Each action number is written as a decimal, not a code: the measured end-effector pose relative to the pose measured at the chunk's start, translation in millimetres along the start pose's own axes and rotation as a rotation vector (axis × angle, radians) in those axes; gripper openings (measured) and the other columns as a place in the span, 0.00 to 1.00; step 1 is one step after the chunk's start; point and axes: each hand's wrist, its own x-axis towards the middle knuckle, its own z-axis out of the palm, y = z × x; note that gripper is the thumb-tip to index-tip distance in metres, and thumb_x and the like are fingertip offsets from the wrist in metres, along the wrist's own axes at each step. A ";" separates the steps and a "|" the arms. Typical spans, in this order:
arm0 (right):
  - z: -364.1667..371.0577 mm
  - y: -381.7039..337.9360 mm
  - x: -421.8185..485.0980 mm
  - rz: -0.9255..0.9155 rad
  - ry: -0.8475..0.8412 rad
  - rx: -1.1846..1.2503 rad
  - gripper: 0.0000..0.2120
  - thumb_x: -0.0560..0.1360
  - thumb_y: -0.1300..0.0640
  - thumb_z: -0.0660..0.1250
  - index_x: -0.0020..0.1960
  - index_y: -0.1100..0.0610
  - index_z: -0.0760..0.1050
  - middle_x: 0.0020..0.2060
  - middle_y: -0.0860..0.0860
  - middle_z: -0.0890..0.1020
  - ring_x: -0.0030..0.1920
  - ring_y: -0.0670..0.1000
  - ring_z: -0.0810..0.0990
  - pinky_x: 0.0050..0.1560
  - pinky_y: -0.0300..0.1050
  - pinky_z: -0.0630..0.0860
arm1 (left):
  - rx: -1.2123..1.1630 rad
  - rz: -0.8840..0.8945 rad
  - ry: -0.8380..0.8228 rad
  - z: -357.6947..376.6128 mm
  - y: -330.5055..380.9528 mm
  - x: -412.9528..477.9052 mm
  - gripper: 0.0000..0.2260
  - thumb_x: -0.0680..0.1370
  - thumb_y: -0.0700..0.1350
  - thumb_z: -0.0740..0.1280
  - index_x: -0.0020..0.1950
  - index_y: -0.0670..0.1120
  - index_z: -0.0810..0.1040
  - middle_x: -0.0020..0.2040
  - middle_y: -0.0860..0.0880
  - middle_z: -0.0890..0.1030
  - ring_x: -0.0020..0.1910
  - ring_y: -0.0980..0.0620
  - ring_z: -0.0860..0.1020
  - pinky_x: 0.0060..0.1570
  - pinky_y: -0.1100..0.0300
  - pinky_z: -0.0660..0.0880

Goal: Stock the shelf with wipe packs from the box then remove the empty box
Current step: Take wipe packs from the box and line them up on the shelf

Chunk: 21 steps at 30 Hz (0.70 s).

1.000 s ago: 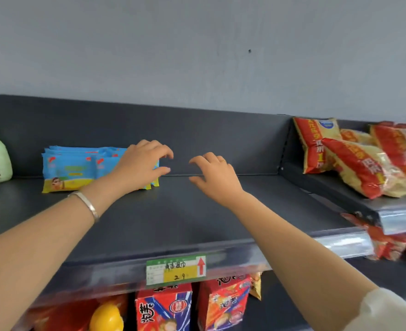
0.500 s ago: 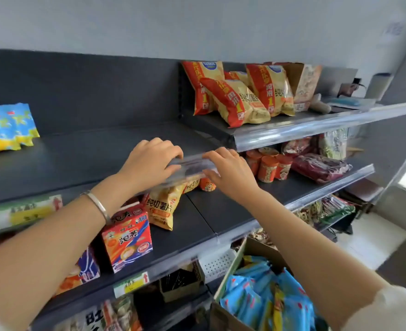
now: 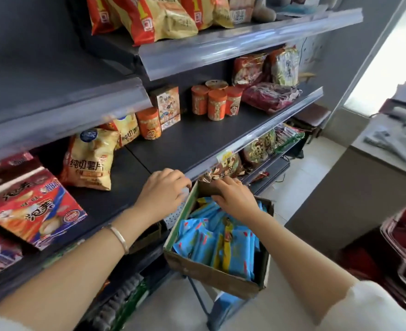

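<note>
Cardboard box [image 3: 211, 274] sits on dark metal stand [image 3: 198, 297], tight against shelving, just below front edge of middle shelf [image 3: 197, 144]. Blue wipe packs [image 3: 221, 242] standing on edge inside, box pretty full. Right hand [image 3: 235, 197] is in far end of box, fingers bent down among packs, tips hidden, can't tell if it's got one. Left hand [image 3: 163, 192], bracelet [image 3: 120, 237] on wrist, at box's far left corner, fingers curled, too blurry to call grip. Chip bag [image 3: 90, 158] and orange tins [image 3: 216, 101] on middle shelf.

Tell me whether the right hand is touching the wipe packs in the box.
Cannot tell. The head view shows the right hand over the wipe packs, but the hand hides any contact.
</note>
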 end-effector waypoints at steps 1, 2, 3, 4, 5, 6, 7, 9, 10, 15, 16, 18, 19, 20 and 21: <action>8.8 7.1 -3.4 0.035 -0.047 -0.003 0.18 0.78 0.50 0.62 0.66 0.53 0.69 0.58 0.54 0.74 0.60 0.60 0.72 0.54 0.52 0.71 | -0.028 0.004 -0.069 15.7 6.3 3.3 0.09 0.76 0.48 0.65 0.56 0.50 0.77 0.55 0.52 0.77 0.58 0.47 0.73 0.56 0.54 0.67; 17.8 13.9 -7.6 0.071 -0.095 -0.003 0.18 0.78 0.50 0.62 0.66 0.52 0.69 0.59 0.54 0.74 0.61 0.59 0.72 0.55 0.52 0.71 | -0.050 0.012 -0.136 30.9 12.7 5.7 0.11 0.78 0.50 0.62 0.59 0.51 0.75 0.58 0.52 0.76 0.61 0.49 0.71 0.58 0.55 0.65; 26.1 20.0 -12.5 0.111 -0.141 -0.005 0.17 0.78 0.50 0.62 0.65 0.52 0.70 0.59 0.54 0.74 0.61 0.60 0.72 0.54 0.52 0.72 | -0.067 0.023 -0.203 45.5 19.3 7.9 0.12 0.79 0.51 0.61 0.61 0.52 0.74 0.60 0.53 0.74 0.63 0.50 0.69 0.59 0.56 0.64; 33.8 25.3 -18.0 0.155 -0.185 -0.016 0.16 0.78 0.50 0.61 0.64 0.52 0.71 0.58 0.54 0.74 0.61 0.60 0.72 0.54 0.52 0.72 | -0.082 0.037 -0.260 58.9 25.9 9.7 0.12 0.79 0.51 0.60 0.62 0.52 0.72 0.61 0.53 0.74 0.63 0.50 0.69 0.59 0.55 0.63; 41.0 30.2 -24.3 0.199 -0.225 -0.043 0.16 0.77 0.49 0.61 0.63 0.52 0.71 0.58 0.54 0.74 0.61 0.60 0.72 0.54 0.52 0.72 | -0.095 0.051 -0.309 71.5 31.7 10.9 0.13 0.79 0.51 0.60 0.63 0.53 0.72 0.62 0.53 0.73 0.63 0.50 0.69 0.59 0.55 0.63; 47.4 34.4 -30.7 0.242 -0.266 -0.077 0.17 0.77 0.48 0.61 0.63 0.53 0.71 0.58 0.55 0.74 0.61 0.60 0.72 0.53 0.52 0.72 | -0.106 0.061 -0.356 83.4 37.0 11.7 0.13 0.79 0.51 0.60 0.63 0.53 0.71 0.62 0.53 0.73 0.63 0.50 0.69 0.60 0.55 0.64; 52.8 38.1 -37.2 0.284 -0.308 -0.106 0.18 0.77 0.47 0.62 0.63 0.54 0.71 0.58 0.55 0.73 0.61 0.60 0.72 0.53 0.52 0.72 | -0.120 0.067 -0.402 94.5 41.8 13.1 0.13 0.79 0.52 0.60 0.63 0.53 0.71 0.62 0.53 0.73 0.64 0.50 0.69 0.60 0.54 0.64; 61.5 43.3 -49.3 0.365 -0.359 -0.135 0.22 0.75 0.45 0.64 0.65 0.53 0.69 0.59 0.55 0.71 0.60 0.60 0.71 0.52 0.53 0.73 | -0.169 0.065 -0.487 114.2 50.3 14.8 0.14 0.79 0.51 0.61 0.64 0.53 0.70 0.62 0.53 0.73 0.64 0.49 0.68 0.61 0.53 0.64; 65.4 44.5 -54.0 0.399 -0.362 -0.135 0.22 0.75 0.46 0.65 0.65 0.54 0.69 0.60 0.55 0.70 0.60 0.59 0.71 0.51 0.53 0.74 | -0.190 0.066 -0.521 122.4 54.0 15.7 0.15 0.79 0.51 0.61 0.65 0.53 0.69 0.63 0.52 0.73 0.65 0.49 0.68 0.61 0.53 0.65; 86.2 43.0 -68.7 0.456 -0.280 0.010 0.16 0.75 0.60 0.66 0.62 0.57 0.70 0.64 0.56 0.65 0.57 0.60 0.72 0.47 0.53 0.77 | -0.300 0.078 -0.649 151.5 65.3 21.2 0.26 0.78 0.45 0.63 0.75 0.53 0.58 0.73 0.51 0.64 0.71 0.48 0.62 0.68 0.51 0.63; 88.3 43.4 -72.3 0.469 -0.241 0.076 0.16 0.75 0.61 0.65 0.62 0.57 0.70 0.63 0.55 0.65 0.56 0.60 0.74 0.48 0.53 0.77 | -0.326 0.087 -0.666 154.4 68.5 22.5 0.28 0.78 0.44 0.63 0.76 0.53 0.56 0.74 0.51 0.63 0.72 0.48 0.60 0.69 0.50 0.62; 87.2 44.3 -79.6 0.529 -0.151 0.223 0.15 0.77 0.60 0.64 0.63 0.57 0.69 0.61 0.54 0.66 0.53 0.57 0.76 0.50 0.51 0.76 | -0.373 0.105 -0.703 159.4 76.4 25.3 0.30 0.78 0.44 0.64 0.76 0.52 0.54 0.74 0.51 0.62 0.73 0.48 0.59 0.69 0.50 0.62; 85.1 44.7 -83.3 0.570 -0.109 0.283 0.15 0.77 0.58 0.63 0.64 0.57 0.68 0.60 0.53 0.67 0.52 0.56 0.76 0.50 0.48 0.75 | -0.387 0.108 -0.719 162.1 80.7 26.2 0.31 0.77 0.44 0.65 0.76 0.52 0.54 0.74 0.50 0.62 0.72 0.47 0.60 0.68 0.50 0.63; 82.7 45.2 -86.4 0.611 -0.083 0.320 0.16 0.78 0.57 0.63 0.64 0.57 0.68 0.60 0.53 0.68 0.52 0.55 0.76 0.49 0.46 0.73 | -0.390 0.105 -0.732 163.9 84.8 26.7 0.31 0.77 0.44 0.66 0.76 0.53 0.55 0.73 0.48 0.63 0.71 0.46 0.62 0.66 0.49 0.64; 80.8 46.2 -89.2 0.647 -0.075 0.339 0.15 0.78 0.57 0.63 0.64 0.57 0.68 0.59 0.53 0.69 0.52 0.54 0.76 0.49 0.45 0.71 | -0.384 0.097 -0.741 166.2 88.0 26.9 0.32 0.76 0.45 0.67 0.75 0.53 0.55 0.71 0.47 0.64 0.70 0.45 0.63 0.65 0.48 0.65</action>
